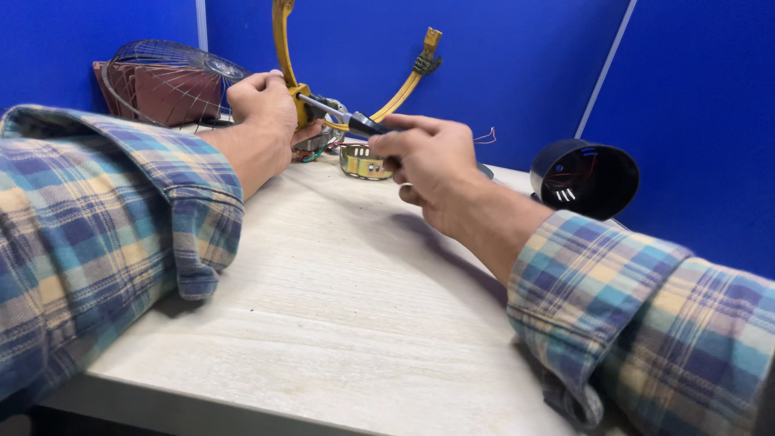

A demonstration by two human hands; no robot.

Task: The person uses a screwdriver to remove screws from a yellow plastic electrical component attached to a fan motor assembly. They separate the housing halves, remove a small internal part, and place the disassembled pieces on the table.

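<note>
On the pale wooden table (339, 323), the left hand (262, 109) is closed around the yellow curved frame (282, 40) at its hub. The right hand (428, 157) grips a screwdriver (347, 117) (tip against the hub), near a small metal ring (361, 161).

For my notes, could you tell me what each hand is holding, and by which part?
The right hand holds a screwdriver by its dark handle. The left hand grips the yellow curved frame at its lower joint.
</note>
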